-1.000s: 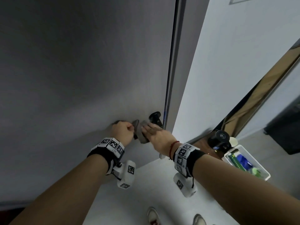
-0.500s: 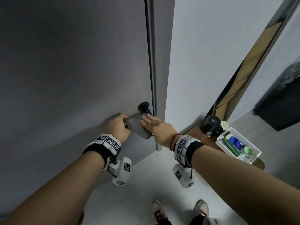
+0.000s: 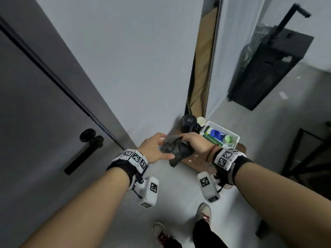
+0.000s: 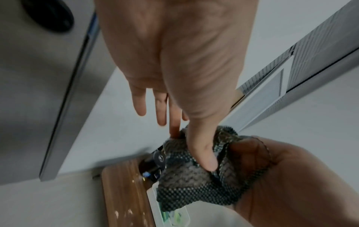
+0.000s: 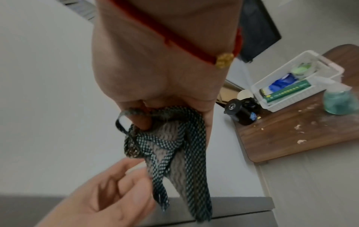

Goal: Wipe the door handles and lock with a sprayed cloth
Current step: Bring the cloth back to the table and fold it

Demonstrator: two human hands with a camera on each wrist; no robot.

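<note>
Both hands hold the cloth (image 3: 176,152): your right hand (image 3: 196,143) bunches it, your left hand (image 3: 152,149) pinches it. Refold, then wipe the door handle (image 3: 84,151).

Wooden table (image 5: 291,135): white basket (image 5: 287,98), black cylinder (image 5: 240,110), probably blue-green bottle (image 5: 339,102).

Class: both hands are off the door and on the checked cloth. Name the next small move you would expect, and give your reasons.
Probably refolding the cloth to a fresh face. The right hand grips it bunched, the left hand pinches a fold between thumb and fingertip, and the black door handle stands untouched to the left. Whether it is already wiped cannot be told.
</note>
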